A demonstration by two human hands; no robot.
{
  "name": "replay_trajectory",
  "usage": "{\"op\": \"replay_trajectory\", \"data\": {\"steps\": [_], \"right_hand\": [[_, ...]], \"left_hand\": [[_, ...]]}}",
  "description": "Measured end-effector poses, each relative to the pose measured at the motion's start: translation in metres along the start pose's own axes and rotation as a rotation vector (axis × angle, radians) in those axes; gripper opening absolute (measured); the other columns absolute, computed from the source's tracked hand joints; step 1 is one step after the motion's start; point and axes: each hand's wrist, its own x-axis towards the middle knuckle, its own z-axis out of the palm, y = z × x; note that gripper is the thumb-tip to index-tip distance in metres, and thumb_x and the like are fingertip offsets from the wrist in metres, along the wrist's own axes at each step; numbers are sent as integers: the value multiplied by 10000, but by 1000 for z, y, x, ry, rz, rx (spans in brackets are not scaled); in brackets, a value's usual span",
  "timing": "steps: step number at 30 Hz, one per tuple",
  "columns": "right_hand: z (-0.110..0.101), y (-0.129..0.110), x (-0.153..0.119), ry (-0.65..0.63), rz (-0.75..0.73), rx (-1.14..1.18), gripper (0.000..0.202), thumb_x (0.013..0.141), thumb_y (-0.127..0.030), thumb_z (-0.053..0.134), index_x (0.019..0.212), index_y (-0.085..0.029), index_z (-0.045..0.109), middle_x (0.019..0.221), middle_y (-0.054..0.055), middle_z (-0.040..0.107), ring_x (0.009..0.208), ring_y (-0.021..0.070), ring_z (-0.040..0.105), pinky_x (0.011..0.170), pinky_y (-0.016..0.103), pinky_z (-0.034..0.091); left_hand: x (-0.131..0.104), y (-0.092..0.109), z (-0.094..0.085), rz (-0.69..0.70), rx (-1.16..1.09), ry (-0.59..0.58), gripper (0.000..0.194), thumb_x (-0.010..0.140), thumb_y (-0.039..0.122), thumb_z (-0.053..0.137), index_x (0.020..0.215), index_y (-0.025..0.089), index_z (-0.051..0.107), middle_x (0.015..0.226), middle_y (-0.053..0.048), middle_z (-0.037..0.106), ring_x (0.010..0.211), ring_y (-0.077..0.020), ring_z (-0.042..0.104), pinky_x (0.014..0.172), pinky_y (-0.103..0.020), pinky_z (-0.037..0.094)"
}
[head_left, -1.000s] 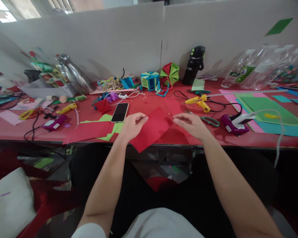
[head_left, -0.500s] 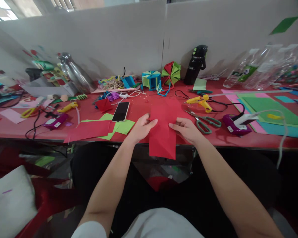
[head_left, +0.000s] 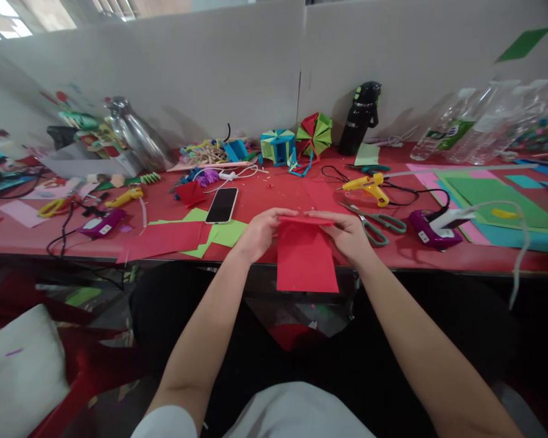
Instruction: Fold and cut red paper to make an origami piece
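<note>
A sheet of red paper (head_left: 307,258) hangs over the table's front edge, its top part bent over between my hands. My left hand (head_left: 261,232) grips its left side, fingers reaching along the bend. On the other side my right hand (head_left: 347,234) holds the right end of the bend, fingers laid along the top. The thumbs are mostly hidden by the paper. Just right of my right hand lie green-handled scissors (head_left: 383,227). Left of my left hand are a phone (head_left: 221,205), lime green paper sheets (head_left: 231,233) and another red sheet (head_left: 164,238).
A yellow glue gun (head_left: 368,187) with a cord lies behind the scissors, near a purple power socket (head_left: 433,234). Folded paper shapes (head_left: 278,147), a black bottle (head_left: 360,121) and a steel jug (head_left: 139,134) stand along the partition. Coloured sheets (head_left: 506,198) are stacked at right.
The red paper's upper part has been bent over toward me. My fingers have moved up onto the bend, and the lower flap has swung slightly right.
</note>
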Motion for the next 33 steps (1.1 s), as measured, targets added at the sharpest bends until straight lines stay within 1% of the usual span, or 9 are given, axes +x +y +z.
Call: {"op": "replay_trajectory", "data": {"steps": [2, 4, 8, 13, 19, 23, 25, 29, 33], "right_hand": [[-2, -1, 0, 19, -46, -46, 256, 843, -190, 602, 958, -297, 804, 1165, 26, 739, 1192, 234, 627, 1125, 447, 398], [-2, -3, -1, 30, -92, -126, 331, 852, -159, 536, 970, -317, 802, 1204, 14, 720, 1202, 223, 619, 1134, 449, 389], [-2, -7, -4, -3, -140, -260, 414, 846, -128, 471, 1020, -334, 786, 1252, -7, 695, 1232, 211, 599, 1141, 452, 377], [-4, -6, -3, -120, 8, -50, 361, 766, -113, 473, 892, -274, 771, 1267, 18, 685, 1269, 252, 565, 1103, 466, 397], [-9, -5, -2, -150, 174, 118, 399, 698, -153, 560, 1067, -242, 684, 1188, 50, 707, 1197, 262, 602, 1070, 453, 409], [-13, -7, -2, -323, 281, 193, 456, 744, -221, 565, 1185, -232, 678, 1279, 71, 676, 1223, 272, 591, 1047, 443, 433], [-13, -10, -2, -319, 294, 147, 433, 774, -258, 610, 1202, -244, 676, 1306, 69, 664, 1235, 262, 584, 1055, 431, 430], [-4, -13, -6, -208, 295, -62, 380, 768, -383, 755, 1118, -248, 692, 1135, 70, 722, 1074, 245, 656, 953, 409, 501], [3, -5, -8, -227, 274, -90, 290, 773, -452, 754, 940, -223, 695, 913, 54, 737, 812, 215, 681, 729, 359, 551]], "left_hand": [[1, 3, 1, -65, -36, 15, 329, 875, 429, 522, 1029, 205, 707, 1119, -86, 712, 881, -204, 687, 725, -315, 553], [2, 3, 2, -89, -21, 93, 331, 856, 477, 596, 1030, 209, 682, 1069, -79, 699, 840, -177, 673, 695, -287, 546], [5, -6, 3, 11, 128, 247, 464, 677, 263, 826, 1089, 197, 622, 973, -53, 674, 869, -161, 660, 743, -281, 547], [6, -10, -3, 65, 329, 318, 474, 648, 287, 851, 1051, 170, 630, 843, -42, 680, 828, -190, 677, 752, -343, 566], [0, 1, -3, 101, 429, 275, 465, 656, 307, 852, 1064, 179, 670, 815, -37, 703, 822, -202, 692, 770, -361, 576], [0, 1, -5, 177, 540, 270, 434, 687, 277, 832, 1096, 176, 728, 998, -84, 743, 984, -218, 684, 927, -382, 544], [1, -2, -5, 193, 560, 236, 442, 704, 282, 824, 1124, 180, 733, 1062, -95, 749, 1029, -227, 684, 966, -394, 533], [1, -7, 1, 179, 564, 116, 446, 728, 280, 809, 1157, 188, 728, 1141, -98, 744, 1078, -243, 684, 992, -411, 528], [0, -8, 6, 162, 557, 37, 473, 746, 306, 800, 1197, 203, 705, 1161, -98, 734, 1096, -246, 677, 988, -412, 531]]}}
